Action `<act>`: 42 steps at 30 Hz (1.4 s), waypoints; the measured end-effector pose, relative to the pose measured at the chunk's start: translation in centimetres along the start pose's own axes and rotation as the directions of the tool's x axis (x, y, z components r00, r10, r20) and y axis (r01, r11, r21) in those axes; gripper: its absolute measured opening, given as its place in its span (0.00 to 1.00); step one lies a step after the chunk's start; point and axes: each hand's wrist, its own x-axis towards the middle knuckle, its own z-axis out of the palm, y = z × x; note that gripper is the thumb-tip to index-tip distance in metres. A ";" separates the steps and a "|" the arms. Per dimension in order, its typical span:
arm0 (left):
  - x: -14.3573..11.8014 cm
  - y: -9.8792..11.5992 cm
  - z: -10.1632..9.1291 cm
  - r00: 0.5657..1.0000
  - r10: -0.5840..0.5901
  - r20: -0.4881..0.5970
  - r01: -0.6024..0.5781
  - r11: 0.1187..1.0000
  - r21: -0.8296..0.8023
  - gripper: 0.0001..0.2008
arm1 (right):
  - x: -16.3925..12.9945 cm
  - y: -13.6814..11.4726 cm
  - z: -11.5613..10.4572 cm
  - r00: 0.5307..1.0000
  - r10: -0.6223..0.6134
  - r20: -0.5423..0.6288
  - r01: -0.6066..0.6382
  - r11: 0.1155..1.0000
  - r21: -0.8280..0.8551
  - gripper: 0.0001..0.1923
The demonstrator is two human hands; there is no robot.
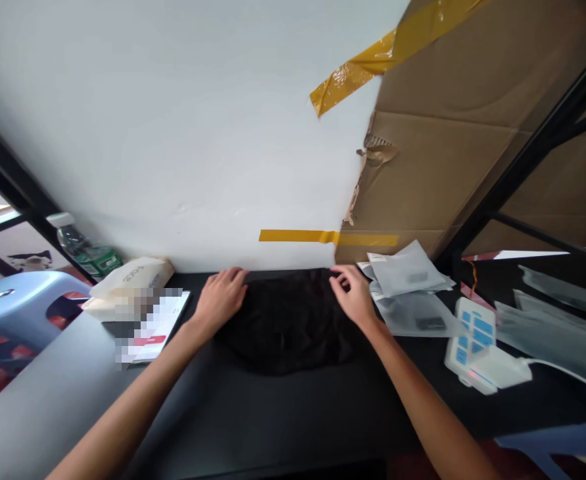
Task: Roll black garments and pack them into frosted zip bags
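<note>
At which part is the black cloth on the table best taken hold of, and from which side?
Probably by its two far corners, coming from its left and right ends: left hand at one, right hand at the other. The black cloth lies low and wide on the table and looks soft, so a single-end grip would likely let the other end sag.

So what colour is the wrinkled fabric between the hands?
The wrinkled fabric is black, shown best in the head view.
</note>
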 end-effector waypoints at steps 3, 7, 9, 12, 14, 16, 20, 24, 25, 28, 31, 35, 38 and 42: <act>-1.2 2.4 1.7 0.977 0.204 0.064 -0.197 0.975 -0.100 0.18 | -2.5 -1.9 2.4 0.930 -0.172 0.325 0.211 0.974 -0.087 0.13; -4.4 3.7 4.7 0.950 0.271 0.154 -0.250 0.958 -0.142 0.30 | -6.3 -3.1 3.9 0.793 -0.159 0.588 0.299 0.943 -0.148 0.27; -6.0 3.5 5.3 0.934 0.307 0.183 -0.281 0.947 -0.153 0.32 | -7.8 -3.6 3.6 0.759 -0.116 0.640 0.283 0.945 -0.164 0.31; -7.0 2.8 4.6 0.903 0.377 0.207 -0.341 0.921 -0.188 0.34 | -8.7 -4.4 2.3 0.736 -0.074 0.673 0.263 0.947 -0.183 0.35; -6.0 2.4 3.4 0.893 0.389 0.227 -0.340 0.913 -0.227 0.32 | -7.6 -4.6 1.2 0.716 -0.058 0.696 0.245 0.954 -0.173 0.32; -3.7 1.9 2.1 0.908 0.341 0.245 -0.278 0.925 -0.259 0.27 | -4.9 -4.4 0.5 0.703 -0.050 0.709 0.208 0.968 -0.138 0.24; 1.8 2.2 1.1 0.954 0.250 0.167 -0.215 0.955 -0.203 0.27 | 1.2 -3.3 1.3 0.776 -0.035 0.630 0.168 0.974 -0.153 0.25; 1.7 5.0 2.5 0.895 0.435 0.103 -0.393 0.875 -0.282 0.26 | 0.2 -3.2 3.7 0.783 -0.149 0.604 0.289 0.947 -0.142 0.32; 0.8 5.7 3.1 0.889 0.446 0.104 -0.400 0.866 -0.300 0.25 | -1.0 -3.2 4.2 0.771 -0.177 0.612 0.292 0.952 -0.094 0.31; -2.5 6.7 4.8 0.871 0.472 0.134 -0.410 0.851 -0.328 0.30 | -4.2 -2.4 4.9 0.733 -0.207 0.649 0.272 0.962 0.000 0.31; -4.4 6.4 4.8 0.829 0.529 0.181 -0.453 0.825 -0.338 0.34 | -4.7 -1.1 4.8 0.701 -0.183 0.689 0.256 0.967 -0.004 0.27; -5.2 7.1 2.4 0.792 0.583 0.181 -0.485 0.781 -0.393 0.30 | -2.8 -0.3 5.0 0.690 -0.143 0.710 0.265 0.962 -0.063 0.25; -6.3 8.7 1.3 0.729 0.672 0.132 -0.550 0.690 -0.471 0.32 | -2.0 -0.7 5.9 0.666 -0.200 0.719 0.310 0.950 -0.023 0.25; -8.5 10.3 1.5 0.645 0.750 0.146 -0.587 0.608 -0.535 0.40 | -1.8 -1.4 7.7 0.639 -0.203 0.742 0.369 0.927 -0.065 0.26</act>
